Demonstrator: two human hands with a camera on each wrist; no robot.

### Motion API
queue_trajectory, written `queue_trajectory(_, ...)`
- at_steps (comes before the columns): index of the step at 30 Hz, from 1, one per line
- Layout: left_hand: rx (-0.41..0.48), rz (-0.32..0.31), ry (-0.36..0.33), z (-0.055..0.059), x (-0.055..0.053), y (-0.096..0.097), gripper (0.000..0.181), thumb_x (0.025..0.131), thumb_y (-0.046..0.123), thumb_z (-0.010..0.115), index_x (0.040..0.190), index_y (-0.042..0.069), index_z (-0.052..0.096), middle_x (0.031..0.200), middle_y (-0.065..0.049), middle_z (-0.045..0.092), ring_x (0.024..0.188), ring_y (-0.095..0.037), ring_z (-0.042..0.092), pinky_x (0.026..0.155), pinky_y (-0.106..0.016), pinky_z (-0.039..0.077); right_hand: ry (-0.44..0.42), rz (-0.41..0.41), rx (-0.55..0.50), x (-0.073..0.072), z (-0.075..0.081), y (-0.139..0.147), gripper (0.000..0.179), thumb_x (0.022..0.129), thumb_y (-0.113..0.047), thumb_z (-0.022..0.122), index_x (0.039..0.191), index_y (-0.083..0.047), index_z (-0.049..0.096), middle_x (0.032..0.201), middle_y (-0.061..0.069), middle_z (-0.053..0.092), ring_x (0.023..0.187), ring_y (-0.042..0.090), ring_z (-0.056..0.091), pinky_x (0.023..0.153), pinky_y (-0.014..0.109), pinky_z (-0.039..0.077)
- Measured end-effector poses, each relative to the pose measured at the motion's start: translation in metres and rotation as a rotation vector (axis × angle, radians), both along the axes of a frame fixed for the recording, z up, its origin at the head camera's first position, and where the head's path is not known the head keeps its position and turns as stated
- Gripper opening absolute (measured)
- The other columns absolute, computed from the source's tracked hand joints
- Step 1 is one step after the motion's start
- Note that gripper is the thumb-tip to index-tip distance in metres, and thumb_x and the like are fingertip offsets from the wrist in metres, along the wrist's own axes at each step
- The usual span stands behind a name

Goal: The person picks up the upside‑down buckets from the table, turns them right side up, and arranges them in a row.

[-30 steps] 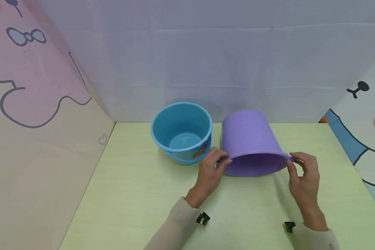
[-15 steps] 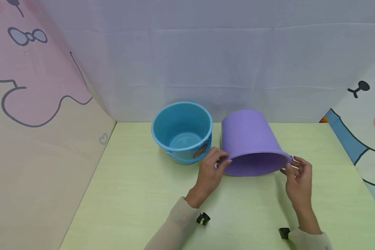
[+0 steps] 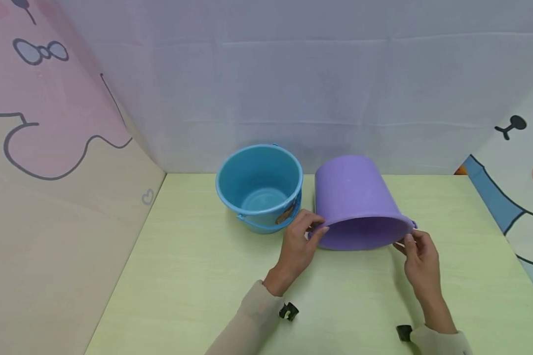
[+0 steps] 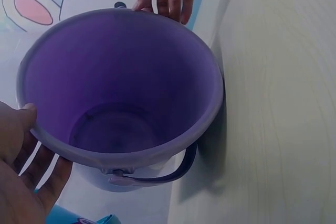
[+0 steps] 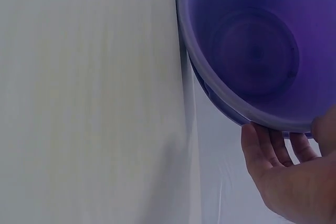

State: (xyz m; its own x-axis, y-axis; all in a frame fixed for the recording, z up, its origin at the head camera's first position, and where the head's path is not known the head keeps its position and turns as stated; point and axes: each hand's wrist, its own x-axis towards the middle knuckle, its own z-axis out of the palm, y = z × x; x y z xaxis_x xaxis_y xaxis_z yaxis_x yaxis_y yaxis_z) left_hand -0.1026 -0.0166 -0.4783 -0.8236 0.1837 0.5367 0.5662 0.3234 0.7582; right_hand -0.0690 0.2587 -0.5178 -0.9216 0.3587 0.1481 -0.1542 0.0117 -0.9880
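Note:
A purple bucket (image 3: 353,190) lies tipped on its side on the table, its mouth facing me. Its inside (image 4: 121,77) holds nothing that I can see in the left wrist view. My left hand (image 3: 298,246) grips the rim at the left, thumb inside and fingers outside. At the right my right hand (image 3: 422,268) pinches the rim, thumb at the mouth and fingers behind, as the right wrist view also shows. The bucket's handle (image 4: 157,179) hangs from the rim below my left hand's grip. Just left of it stands a blue bucket (image 3: 259,182), upright and open-topped.
The pale green table (image 3: 195,286) ends at a white cloth backdrop (image 3: 293,88) close behind both buckets. Side panels with cartoon drawings rise at the left (image 3: 49,207) and right (image 3: 528,197).
My right hand has shifted down and left along the purple bucket's rim, from the handle joint to just below it. The left hand and both buckets stay nearly where they were.

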Motion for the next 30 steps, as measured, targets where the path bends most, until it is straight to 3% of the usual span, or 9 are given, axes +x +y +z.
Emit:
queue_trajectory(7, 0.029, -0.011, -0.022, 0.000, 0.001, 0.000, 0.011, 0.100, 0.002, 0.071, 0.111, 0.002, 0.071, 0.105, -0.011, 0.064, 0.096, -0.024, 0.067, 0.083, -0.026, 0.060, -0.013, -0.014, 0.070, 0.001, 0.003, -0.001, 0.017, 0.111, -0.002, 0.048, 0.113, -0.012, 0.061, 0.107, -0.005, 0.066, 0.094, 0.001, 0.070, 0.085, 0.013, 0.057)
queue_trajectory(21, 0.091, -0.037, -0.058, 0.002, 0.000, -0.002, 0.013, 0.103, 0.002, 0.068, 0.116, 0.000, 0.070, 0.106, -0.013, 0.064, 0.097, -0.027, 0.068, 0.082, -0.030, 0.062, -0.021, -0.057, 0.063, 0.002, 0.017, -0.004, 0.014, 0.110, -0.003, 0.049, 0.110, -0.010, 0.061, 0.103, 0.000, 0.063, 0.091, 0.004, 0.067, 0.082, 0.012, 0.058)
queue_trajectory(30, 0.103, -0.026, -0.134, 0.006, 0.001, -0.003, 0.015, 0.102, 0.003, 0.068, 0.117, 0.000, 0.071, 0.109, -0.014, 0.066, 0.099, -0.027, 0.067, 0.078, -0.036, 0.063, -0.030, -0.075, 0.043, 0.003, 0.020, -0.004, 0.014, 0.110, -0.003, 0.050, 0.110, -0.011, 0.062, 0.099, -0.001, 0.063, 0.089, 0.005, 0.066, 0.079, 0.012, 0.058)
